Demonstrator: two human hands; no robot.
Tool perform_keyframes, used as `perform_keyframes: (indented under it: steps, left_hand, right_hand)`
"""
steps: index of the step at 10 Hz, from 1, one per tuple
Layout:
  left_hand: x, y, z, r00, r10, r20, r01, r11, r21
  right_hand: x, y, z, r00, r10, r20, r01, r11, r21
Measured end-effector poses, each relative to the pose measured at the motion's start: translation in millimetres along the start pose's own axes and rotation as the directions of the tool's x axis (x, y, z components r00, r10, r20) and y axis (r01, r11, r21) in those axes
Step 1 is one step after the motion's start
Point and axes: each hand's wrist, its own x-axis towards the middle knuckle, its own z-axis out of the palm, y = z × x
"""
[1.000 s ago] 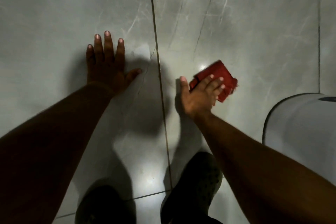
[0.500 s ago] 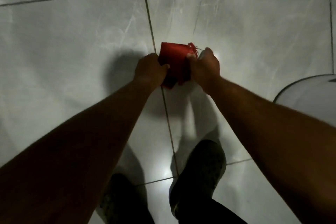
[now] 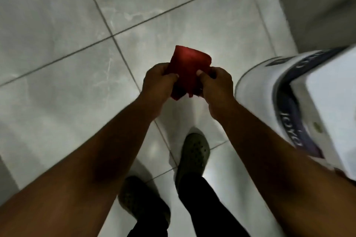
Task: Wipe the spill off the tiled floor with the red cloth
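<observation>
The red cloth (image 3: 187, 67) is folded and held up in the air in front of me, well above the grey tiled floor (image 3: 57, 25). My left hand (image 3: 159, 82) grips its left edge and my right hand (image 3: 215, 82) grips its right edge, thumbs on top. Its lower corner hangs down between my wrists. No spill shows on the tiles; a bright reflection lies on the tile under the cloth.
A white appliance with dark lettering (image 3: 298, 106) stands close on the right, beside my right forearm. A grey wall (image 3: 317, 5) rises at the top right. My two feet in dark perforated clogs (image 3: 194, 152) stand on the tiles below my arms.
A second ago my left palm lay flat on the floor and my right hand pressed the cloth on the tile. Both hands then took the cloth and lifted it; the view rose and turned.
</observation>
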Motion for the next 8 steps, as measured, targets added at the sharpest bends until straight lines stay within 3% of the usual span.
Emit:
perform_keyframes:
  steps: [1, 2, 3, 4, 5, 6, 7, 8]
  left_hand:
    - [-48, 67, 49, 0.987, 0.129, 0.092, -0.134, 0.99, 0.044]
    - [-89, 119, 109, 0.932, 0.269, 0.242, -0.298, 0.95, 0.093]
    - [-109, 138, 173, 0.87, 0.329, 0.367, -0.411, 0.895, 0.175]
    - [-111, 135, 237, 0.832, 0.295, 0.47, -0.457, 0.844, 0.279]
    - [-98, 118, 278, 0.828, 0.211, 0.519, -0.436, 0.824, 0.361]
    - [-82, 96, 295, 0.819, 0.12, 0.561, -0.442, 0.756, 0.482]
    - [-72, 93, 292, 0.824, 0.155, 0.544, -0.496, 0.661, 0.563]
    - [-78, 94, 264, 0.826, 0.255, 0.502, -0.545, 0.588, 0.598]
  right_hand:
    - [-39, -47, -72, 0.984, -0.034, -0.175, 0.058, 0.989, 0.134]
    - [-63, -69, -145, 0.925, -0.012, -0.38, 0.127, 0.952, 0.278]
    - [-68, -62, -201, 0.839, 0.09, -0.537, 0.174, 0.89, 0.421]
    - [-53, -35, -245, 0.75, 0.202, -0.63, 0.134, 0.886, 0.444]
    - [-24, -9, -269, 0.74, 0.27, -0.616, 0.056, 0.888, 0.456]
    - [2, 20, -284, 0.792, 0.296, -0.534, -0.09, 0.922, 0.377]
    - [11, 35, -291, 0.83, 0.294, -0.474, -0.222, 0.954, 0.202]
    - [-2, 29, -290, 0.838, 0.236, -0.492, -0.258, 0.966, 0.023]
